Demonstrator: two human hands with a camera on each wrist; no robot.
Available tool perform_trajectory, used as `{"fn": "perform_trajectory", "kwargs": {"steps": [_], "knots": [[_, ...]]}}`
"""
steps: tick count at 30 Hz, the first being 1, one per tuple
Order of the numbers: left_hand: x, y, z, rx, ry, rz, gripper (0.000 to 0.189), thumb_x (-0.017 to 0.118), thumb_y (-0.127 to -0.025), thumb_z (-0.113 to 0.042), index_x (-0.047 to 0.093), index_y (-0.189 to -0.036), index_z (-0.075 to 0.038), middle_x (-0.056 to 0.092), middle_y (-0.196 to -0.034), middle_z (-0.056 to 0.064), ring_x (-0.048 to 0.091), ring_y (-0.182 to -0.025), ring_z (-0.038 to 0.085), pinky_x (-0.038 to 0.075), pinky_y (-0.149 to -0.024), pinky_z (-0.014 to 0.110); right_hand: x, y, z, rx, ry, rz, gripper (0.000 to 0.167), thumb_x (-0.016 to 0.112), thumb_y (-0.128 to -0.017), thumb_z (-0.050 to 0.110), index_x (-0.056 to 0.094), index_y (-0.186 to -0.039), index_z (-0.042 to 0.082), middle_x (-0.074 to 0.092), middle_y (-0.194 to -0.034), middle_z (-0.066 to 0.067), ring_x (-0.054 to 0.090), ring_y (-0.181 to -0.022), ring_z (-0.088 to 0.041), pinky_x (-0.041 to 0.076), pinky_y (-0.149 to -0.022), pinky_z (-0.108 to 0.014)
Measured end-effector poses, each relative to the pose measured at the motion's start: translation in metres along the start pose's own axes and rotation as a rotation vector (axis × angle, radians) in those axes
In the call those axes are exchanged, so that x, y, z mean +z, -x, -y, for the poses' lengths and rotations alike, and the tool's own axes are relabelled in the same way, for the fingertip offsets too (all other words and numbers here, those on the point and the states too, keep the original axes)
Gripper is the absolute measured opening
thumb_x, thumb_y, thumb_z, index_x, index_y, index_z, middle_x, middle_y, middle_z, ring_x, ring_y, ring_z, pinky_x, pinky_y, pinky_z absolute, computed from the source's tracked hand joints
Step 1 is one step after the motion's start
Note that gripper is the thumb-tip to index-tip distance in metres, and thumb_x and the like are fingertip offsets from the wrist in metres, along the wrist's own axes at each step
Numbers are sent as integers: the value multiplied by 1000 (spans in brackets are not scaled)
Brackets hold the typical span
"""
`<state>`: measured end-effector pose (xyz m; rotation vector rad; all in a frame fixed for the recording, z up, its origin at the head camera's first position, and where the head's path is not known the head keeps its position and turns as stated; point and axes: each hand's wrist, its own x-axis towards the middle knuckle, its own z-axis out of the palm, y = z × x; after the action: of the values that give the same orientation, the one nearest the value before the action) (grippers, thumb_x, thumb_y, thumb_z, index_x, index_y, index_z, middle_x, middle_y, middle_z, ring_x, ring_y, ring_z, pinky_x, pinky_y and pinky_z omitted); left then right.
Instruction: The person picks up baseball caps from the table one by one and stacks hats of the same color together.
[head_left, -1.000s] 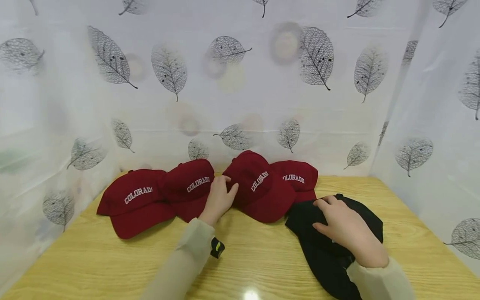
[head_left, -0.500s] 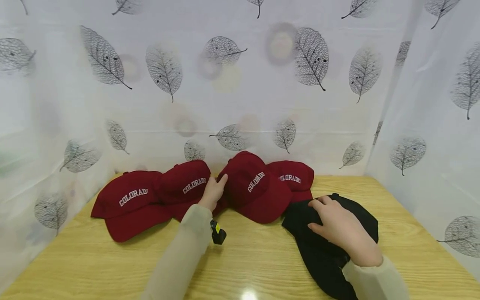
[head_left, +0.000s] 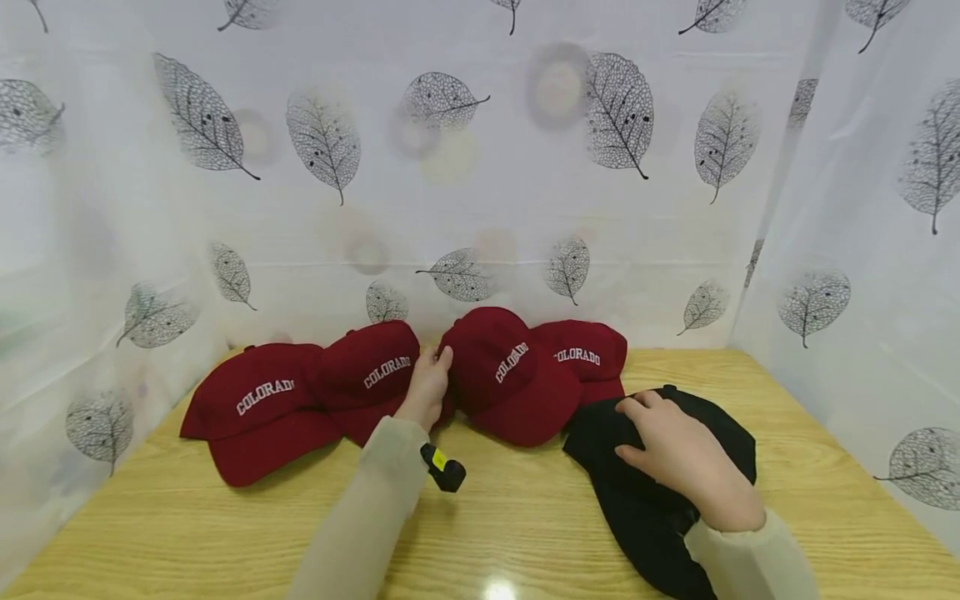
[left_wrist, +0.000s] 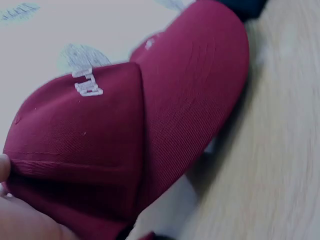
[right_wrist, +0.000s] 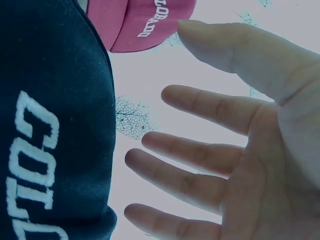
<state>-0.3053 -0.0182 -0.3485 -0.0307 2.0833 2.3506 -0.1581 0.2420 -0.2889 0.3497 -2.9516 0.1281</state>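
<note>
My left hand (head_left: pixel 427 387) pinches the back side of a dark red baseball cap (head_left: pixel 517 396) with white COLORADO lettering. In the left wrist view the thumb (left_wrist: pixel 4 167) lies against the edge of that cap's crown, its brim pointing away; most of the fingers are out of sight. My right hand (head_left: pixel 682 458) is over a black baseball cap (head_left: pixel 645 525) at the right. From the right wrist, its fingers (right_wrist: pixel 185 172) look spread and relaxed, apart from the black cap, whose white letters face the camera.
Two more red caps (head_left: pixel 270 408) overlap on the left, the nearer one (head_left: pixel 367 367) beside my left hand. Another red cap (head_left: pixel 592 358) is partly behind the pinched one. A leaf-patterned curtain (head_left: pixel 465 192) encloses the wooden table (head_left: pixel 495 517).
My left thumb and fingers have closed on the red cap's side, and its crown has shifted slightly. The right hand stays over the black cap. The head view has swung slightly right.
</note>
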Motion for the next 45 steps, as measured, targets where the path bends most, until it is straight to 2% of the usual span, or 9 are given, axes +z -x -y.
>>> {"fn": "perform_trajectory", "kwargs": {"steps": [5, 10, 14, 18, 22, 31, 36, 40, 45], "knots": [[2, 10, -9, 94, 73, -37, 23, 36, -96, -14, 42, -110, 3, 43, -113, 15, 39, -104, 24, 29, -91, 36, 1, -1, 0, -9, 1, -1, 45, 74, -70, 22, 58, -106, 2, 52, -105, -18, 52, -91, -32, 46, -66, -44], [-5, 23, -18, 182, 120, -51, 16, 36, -96, -13, 43, -102, 1, 45, -101, 9, 41, -91, 19, 32, -80, 31, 0, -1, 0, -8, 1, -6, 44, 74, -70, 23, 58, -106, 2, 52, -105, -17, 52, -91, -31, 47, -67, -44], [-15, 36, -24, 200, 102, -5, 16, 36, -96, -13, 42, -101, 1, 44, -97, 8, 41, -88, 17, 32, -78, 30, 0, -1, 1, -10, 1, -13, 44, 74, -70, 22, 58, -106, 2, 52, -105, -17, 52, -91, -31, 47, -67, -44], [-25, 49, -26, 164, -3, 56, 15, 36, -96, -13, 43, -98, 0, 44, -91, 7, 43, -84, 17, 33, -75, 30, 0, -1, 2, -12, -7, -12, 43, 74, -71, 23, 58, -106, 2, 52, -105, -17, 52, -91, -30, 47, -67, -43], [-36, 59, -22, 102, -54, 154, 13, 36, -96, -12, 42, -94, 0, 47, -83, 6, 47, -76, 16, 37, -69, 30, -1, -1, 4, -17, -16, -17, 43, 73, -71, 24, 58, -106, 3, 53, -105, -16, 53, -91, -29, 46, -68, -43], [-59, 68, -11, 54, -75, 473, 12, 35, -96, -13, 39, -88, -6, 48, -77, 3, 51, -69, 13, 39, -59, 29, -6, -4, 11, -19, -44, -65, 41, 71, -73, 24, 58, -106, 4, 53, -106, -15, 53, -92, -28, 46, -70, -43], [-63, 69, -8, 38, -93, 578, 11, 35, -97, -16, 40, -91, -7, 49, -84, 3, 51, -76, 14, 40, -65, 30, -11, -12, 24, -69, -164, -134, 35, 67, -77, 21, 57, -106, 4, 54, -106, -12, 54, -93, -26, 44, -76, -43], [-66, 65, -3, 57, -169, 647, 14, 37, -96, -16, 39, -89, -5, 45, -84, 5, 48, -76, 17, 37, -66, 31, -8, -26, 36, -132, -369, -204, 28, 62, -82, 15, 56, -106, 1, 56, -104, -11, 53, -94, -25, 43, -79, -42], [-67, 60, -2, 52, -308, 632, 18, 39, -95, -16, 41, -84, -2, 41, -75, 5, 43, -68, 17, 34, -62, 29, 11, -45, 45, -153, -631, -161, 25, 57, -86, 12, 55, -109, 1, 57, -101, -8, 54, -94, -23, 43, -80, -40]]}}
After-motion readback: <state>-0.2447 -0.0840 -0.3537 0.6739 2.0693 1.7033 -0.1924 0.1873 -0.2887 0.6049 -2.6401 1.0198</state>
